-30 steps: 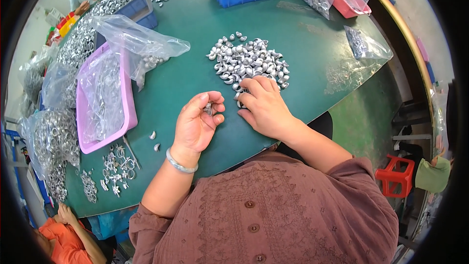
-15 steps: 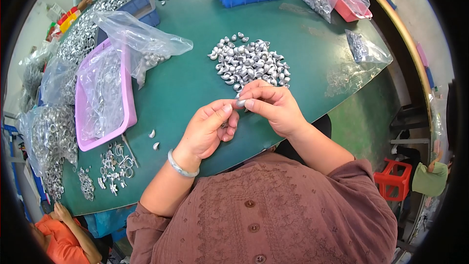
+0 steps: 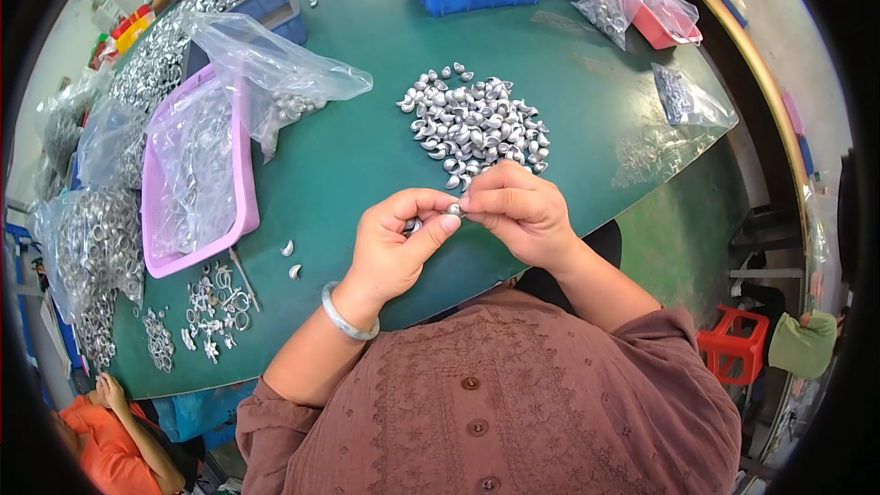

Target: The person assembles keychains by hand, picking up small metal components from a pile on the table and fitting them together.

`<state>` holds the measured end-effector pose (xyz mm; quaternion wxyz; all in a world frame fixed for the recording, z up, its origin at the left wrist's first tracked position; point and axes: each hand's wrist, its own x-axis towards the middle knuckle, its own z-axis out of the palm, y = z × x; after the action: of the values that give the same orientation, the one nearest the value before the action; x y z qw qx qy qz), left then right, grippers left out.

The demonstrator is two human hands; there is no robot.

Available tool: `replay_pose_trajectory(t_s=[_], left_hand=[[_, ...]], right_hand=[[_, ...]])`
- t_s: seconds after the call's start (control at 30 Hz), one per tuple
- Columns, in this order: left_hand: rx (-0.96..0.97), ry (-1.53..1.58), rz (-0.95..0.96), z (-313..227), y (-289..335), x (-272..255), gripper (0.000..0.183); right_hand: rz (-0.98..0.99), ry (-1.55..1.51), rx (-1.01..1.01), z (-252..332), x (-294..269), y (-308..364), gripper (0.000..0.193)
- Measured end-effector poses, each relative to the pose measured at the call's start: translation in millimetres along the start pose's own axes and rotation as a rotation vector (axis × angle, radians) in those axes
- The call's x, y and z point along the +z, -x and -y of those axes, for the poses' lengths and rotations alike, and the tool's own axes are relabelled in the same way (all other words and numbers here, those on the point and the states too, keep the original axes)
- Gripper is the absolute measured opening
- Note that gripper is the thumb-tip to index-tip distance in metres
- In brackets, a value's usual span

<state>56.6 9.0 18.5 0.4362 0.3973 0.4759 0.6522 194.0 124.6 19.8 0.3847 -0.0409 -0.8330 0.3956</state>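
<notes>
Green table top (image 3: 357,151) shows wide between the purple basket (image 3: 246,202) and the silver pile (image 3: 481,124); its near edge runs under both forearms; left hand (image 3: 390,243) and right hand (image 3: 524,217) pinch one small silver piece (image 3: 454,209), fingertips together, near the pile.

1. Counter (image 3: 367,156) bare between pile of silver pieces (image 3: 477,124) and purple basket (image 3: 246,206); wide lane, hands can pass.
2. Clear plastic bag (image 3: 316,78) juts over basket's far end, narrows that lane.
3. Two loose curved pieces (image 3: 294,271) lie low between basket and left hand (image 3: 399,243); go over or around.
4. Near left corner cluttered: metal rings (image 3: 220,302), thin rod (image 3: 244,275).
5. Left hand and right hand (image 3: 527,215) meet just beside pile's near edge, block straight access from there.
6. Pile's far side open up to blue tray (image 3: 477,0).
7. Pile's right open up to small clear bag (image 3: 687,99) near counter edge.
</notes>
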Motion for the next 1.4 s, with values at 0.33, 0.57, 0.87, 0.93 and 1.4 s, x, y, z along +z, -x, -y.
replay_pose_trajectory(t_s=[0.33, 0.57, 0.87, 0.93, 1.4], left_hand=[[-0.032, -0.085, 0.037, 0.5, -1.8, -1.8, 0.010], [-0.661, 0.635, 0.148, 8.6, -7.2, -12.5, 0.025], [-0.665, 0.845, 0.162, 9.0, -9.4, -16.5, 0.024], [-0.659, 0.854, 0.163, 8.5, -9.9, -16.1, 0.023], [-0.599, 0.855, 0.134, 10.5, -11.6, -21.5, 0.020]], right_hand=[[-0.008, 0.017, 0.057, 8.8, -1.8, -1.1, 0.010], [0.081, -0.483, 0.492, 9.4, 4.4, 1.2, 0.005], [0.120, 0.371, 0.159, -3.2, -7.3, 5.1, 0.014], [0.186, 0.470, 0.119, -3.8, -7.1, 7.0, 0.018], [0.154, 0.678, 0.153, -5.9, 8.0, 10.3, 0.018]])
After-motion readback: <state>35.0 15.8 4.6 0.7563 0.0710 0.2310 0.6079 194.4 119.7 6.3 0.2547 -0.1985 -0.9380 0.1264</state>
